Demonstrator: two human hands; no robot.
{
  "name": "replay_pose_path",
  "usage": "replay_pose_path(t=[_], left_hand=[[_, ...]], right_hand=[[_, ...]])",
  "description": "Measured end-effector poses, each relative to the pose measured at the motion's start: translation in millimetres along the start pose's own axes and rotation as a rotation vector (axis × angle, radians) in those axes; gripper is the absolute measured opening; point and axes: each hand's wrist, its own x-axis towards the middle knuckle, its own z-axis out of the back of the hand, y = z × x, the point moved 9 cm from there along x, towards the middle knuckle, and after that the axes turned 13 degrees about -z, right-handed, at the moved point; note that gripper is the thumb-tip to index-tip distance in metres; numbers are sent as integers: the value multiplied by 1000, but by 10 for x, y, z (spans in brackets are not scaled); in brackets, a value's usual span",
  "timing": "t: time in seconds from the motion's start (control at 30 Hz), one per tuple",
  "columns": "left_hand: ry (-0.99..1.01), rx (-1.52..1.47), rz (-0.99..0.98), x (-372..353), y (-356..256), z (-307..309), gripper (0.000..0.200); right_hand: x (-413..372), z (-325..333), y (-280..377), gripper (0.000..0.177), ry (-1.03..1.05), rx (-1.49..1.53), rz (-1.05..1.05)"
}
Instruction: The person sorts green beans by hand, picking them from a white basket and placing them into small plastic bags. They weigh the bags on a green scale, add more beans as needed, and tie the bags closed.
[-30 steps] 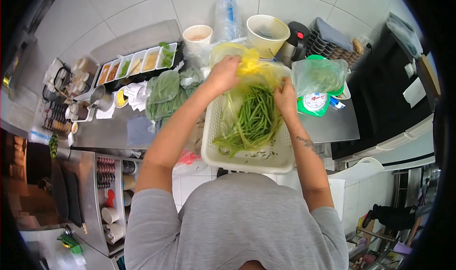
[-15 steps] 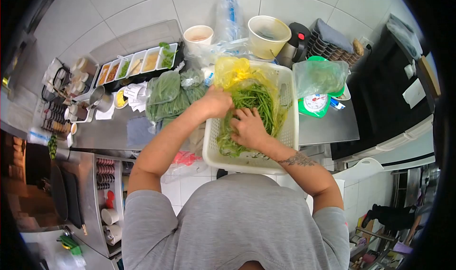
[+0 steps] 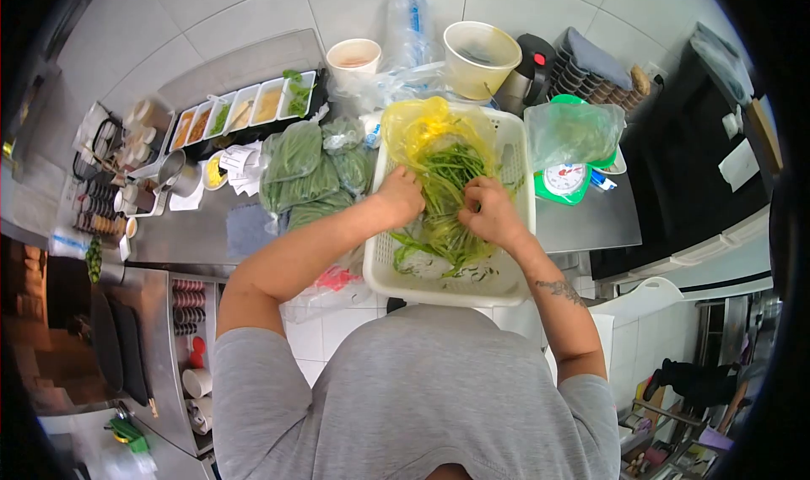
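Observation:
A thin yellow plastic bag (image 3: 403, 126) lies in a white perforated basket (image 3: 377, 265), with long green vegetable stems (image 3: 453, 166) inside it. My left hand (image 3: 400, 196) is closed on the left edge of the bag. On the right side, my right hand (image 3: 493, 213) pinches the bag's other edge, its fingers curled over the plastic. Between my hands the film is drawn across the stems. Loose green leaves (image 3: 411, 248) lie on the basket floor nearer to me.
Bagged green vegetables (image 3: 292, 164) lie left of the basket, near a row of ingredient trays (image 3: 242, 115). Behind stand a cream bucket (image 3: 481, 62) and a thermos (image 3: 533, 73). A green scale (image 3: 564, 183) with a filled plastic bag (image 3: 575, 132) on it stands right.
My right hand has moved from on top of the stems to the bag's right side. My left hand has shifted slightly down. The plastic now covers more of the stems.

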Motion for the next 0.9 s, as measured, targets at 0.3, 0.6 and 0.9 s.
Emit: replay_pose_path(t=[0.3, 0.6, 0.9], left_hand=[[21, -126, -115, -80, -4, 129, 20], [-139, -13, 187, -483, 307, 928, 19], [-635, -97, 157, -619, 314, 1239, 21]], right_hand=[[-29, 56, -39, 13, 66, -42, -116], [-361, -271, 576, 13, 164, 123, 254], [-441, 90, 865, 13, 57, 10, -7]])
